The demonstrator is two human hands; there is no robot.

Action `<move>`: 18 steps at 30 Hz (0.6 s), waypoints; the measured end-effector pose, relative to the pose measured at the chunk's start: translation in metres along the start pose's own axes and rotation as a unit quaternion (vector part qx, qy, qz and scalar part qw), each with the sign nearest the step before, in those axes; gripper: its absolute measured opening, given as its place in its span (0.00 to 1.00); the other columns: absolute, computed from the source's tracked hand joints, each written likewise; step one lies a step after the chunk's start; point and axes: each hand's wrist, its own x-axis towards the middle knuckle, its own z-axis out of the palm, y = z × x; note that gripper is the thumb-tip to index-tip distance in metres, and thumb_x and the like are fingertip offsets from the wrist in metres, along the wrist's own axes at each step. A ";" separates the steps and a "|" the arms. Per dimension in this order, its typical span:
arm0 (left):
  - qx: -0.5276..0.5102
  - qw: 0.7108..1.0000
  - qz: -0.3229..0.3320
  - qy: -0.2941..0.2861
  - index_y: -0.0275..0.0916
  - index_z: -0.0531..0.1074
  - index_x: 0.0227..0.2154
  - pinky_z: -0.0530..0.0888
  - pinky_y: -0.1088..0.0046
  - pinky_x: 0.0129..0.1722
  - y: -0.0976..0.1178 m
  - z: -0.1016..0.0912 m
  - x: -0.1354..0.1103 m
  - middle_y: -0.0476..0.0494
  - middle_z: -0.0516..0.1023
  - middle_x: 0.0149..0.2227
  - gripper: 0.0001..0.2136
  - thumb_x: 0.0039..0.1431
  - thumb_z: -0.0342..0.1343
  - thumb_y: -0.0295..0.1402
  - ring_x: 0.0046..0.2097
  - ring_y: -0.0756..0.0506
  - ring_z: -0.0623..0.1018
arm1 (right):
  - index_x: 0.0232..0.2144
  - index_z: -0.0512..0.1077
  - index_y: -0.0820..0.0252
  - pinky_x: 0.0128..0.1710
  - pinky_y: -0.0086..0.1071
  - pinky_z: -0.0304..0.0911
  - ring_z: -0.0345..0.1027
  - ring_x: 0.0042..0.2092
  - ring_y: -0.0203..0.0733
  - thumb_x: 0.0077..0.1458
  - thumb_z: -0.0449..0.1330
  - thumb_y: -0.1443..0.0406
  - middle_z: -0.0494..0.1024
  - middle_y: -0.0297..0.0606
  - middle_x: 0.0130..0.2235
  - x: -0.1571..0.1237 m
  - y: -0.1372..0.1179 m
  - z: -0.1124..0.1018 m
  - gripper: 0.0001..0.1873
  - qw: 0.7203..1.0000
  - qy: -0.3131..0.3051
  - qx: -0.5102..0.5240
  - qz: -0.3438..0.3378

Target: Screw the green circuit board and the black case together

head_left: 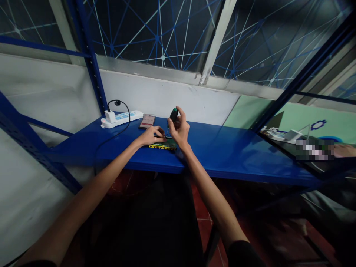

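Observation:
A green circuit board [170, 142] with a row of yellow terminals [162, 147] along its near edge lies on the blue table. Over its left part my left hand [150, 136] has its bent fingers closed on the board; what the fingertips touch is partly hidden. My right hand [180, 130] grips a screwdriver [174, 115] by its black and green handle, above the board's right side. The screwdriver stands nearly upright, its thin shaft pointing down toward the board. Whether its tip touches the board cannot be made out.
A phone [147, 121] lies behind my left hand. Left of it, a white power strip [122, 118] holds a plug with a black cable. Blue shelf posts [93, 74] frame the table [222, 148]. At far right, another person's hand [345, 151] is beside a dark tray.

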 end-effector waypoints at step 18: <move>-0.027 0.999 0.015 0.014 0.36 0.81 0.29 0.73 0.64 0.46 0.002 -0.002 -0.001 0.39 0.80 0.37 0.12 0.49 0.66 0.41 0.41 0.41 0.79 | 0.62 0.59 0.46 0.35 0.39 0.69 0.65 0.27 0.37 0.63 0.49 0.52 0.74 0.39 0.39 0.002 -0.013 0.001 0.27 1.000 -0.001 -0.024 -0.018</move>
